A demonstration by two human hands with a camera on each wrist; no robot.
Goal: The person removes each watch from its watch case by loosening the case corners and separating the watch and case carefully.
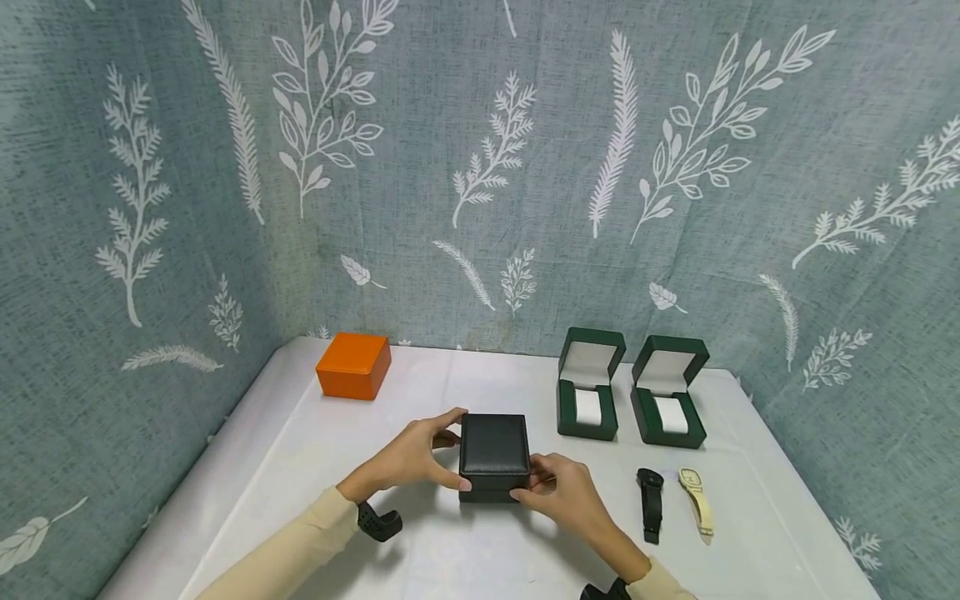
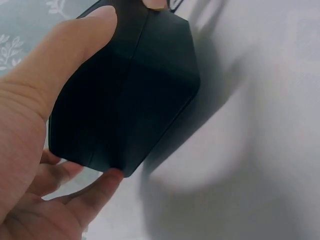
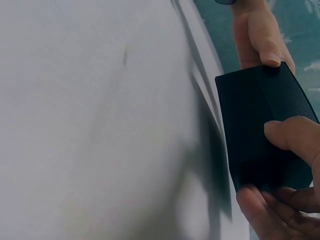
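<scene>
A closed black box (image 1: 493, 450) with a leather-like lid is held between both hands near the middle of the white table. My left hand (image 1: 412, 454) grips its left side, thumb at the front corner and fingers toward the back. On the right side, my right hand (image 1: 564, 492) holds it with the thumb near the lower front corner. A seam between lid and base runs across the dark box (image 2: 125, 95) in the left wrist view. In the right wrist view, fingertips curl under an edge of the box. Whether its base touches the table I cannot tell.
An orange box (image 1: 353, 367) sits closed at the back left. Two open green boxes (image 1: 587, 423) (image 1: 670, 429) with white cushions stand at the back right. In front of them lie a black watch (image 1: 651, 504) and a gold watch (image 1: 697, 502). Patterned cloth (image 1: 420, 167) surrounds the table.
</scene>
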